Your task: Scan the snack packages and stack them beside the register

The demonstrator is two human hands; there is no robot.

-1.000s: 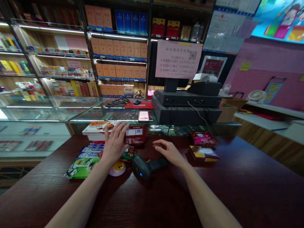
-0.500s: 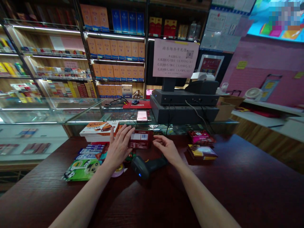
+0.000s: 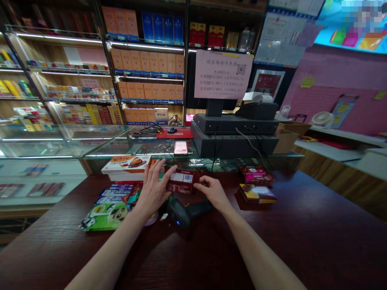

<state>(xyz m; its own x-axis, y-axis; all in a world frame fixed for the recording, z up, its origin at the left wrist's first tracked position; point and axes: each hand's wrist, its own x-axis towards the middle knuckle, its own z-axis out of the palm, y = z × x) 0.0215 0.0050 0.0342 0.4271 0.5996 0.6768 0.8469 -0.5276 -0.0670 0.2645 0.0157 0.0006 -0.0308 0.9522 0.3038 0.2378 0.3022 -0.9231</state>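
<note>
A small dark red box (image 3: 181, 181) with a white barcode label faces me, slightly tilted. My left hand (image 3: 152, 187) is at its left end, index finger over the top corner and thumb near the lower corner, the other fingers spread. At the right edge, the thumb and forefinger of my right hand (image 3: 211, 191) pinch the box. Just below it on the table lies a black barcode scanner (image 3: 184, 211) with a blue light. Left of my left hand are a green panda packet (image 3: 104, 215), blue-and-white packets (image 3: 113, 195) and a white-and-orange Dove box (image 3: 127, 167).
On the right of the dark wooden table (image 3: 314, 233) sit a yellow-brown pack (image 3: 256, 193) and dark red and pink packs (image 3: 255, 174). Behind is a glass counter (image 3: 145, 147) with a black cash register (image 3: 234, 137), hanging cables and a mouse (image 3: 172, 130).
The dark red box has tilted and shifted slightly right. My left index finger has come over its top corner, and my right fingers have closed on its right edge.
</note>
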